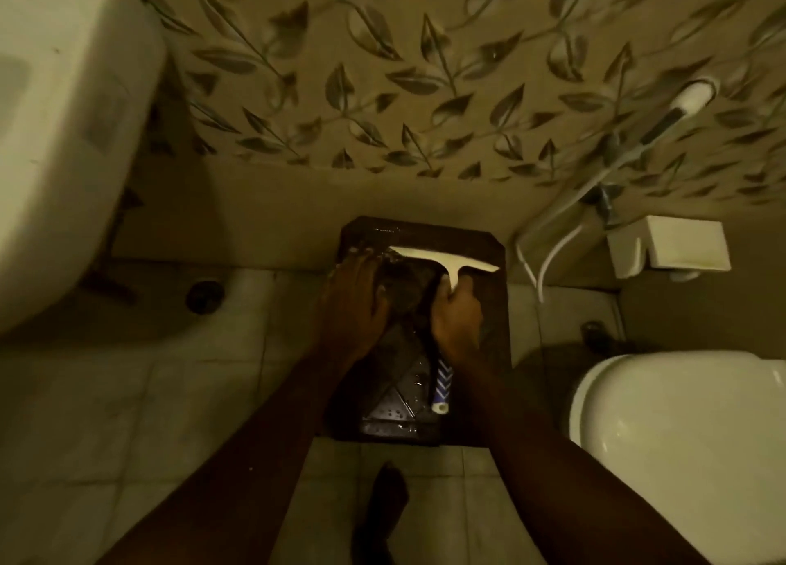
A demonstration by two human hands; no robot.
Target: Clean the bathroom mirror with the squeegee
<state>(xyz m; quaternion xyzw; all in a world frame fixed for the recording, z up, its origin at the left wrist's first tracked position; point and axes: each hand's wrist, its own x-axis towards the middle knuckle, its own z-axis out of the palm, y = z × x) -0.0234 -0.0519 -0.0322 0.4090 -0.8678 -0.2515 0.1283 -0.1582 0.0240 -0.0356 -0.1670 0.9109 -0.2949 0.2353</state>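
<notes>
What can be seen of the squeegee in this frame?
The squeegee is a cream-white, T-shaped tool that looks like plastic: a long straight blade bar with a short handle at its middle. The right hand grips the handle from below, hiding its lower end. The bar lies slightly tilted across the upper part of the dark-framed mirror, seemingly against the glass. The left hand rests on the mirror beside its left tip.

Bare left hand (355, 305), bare right hand (457, 324)
</notes>
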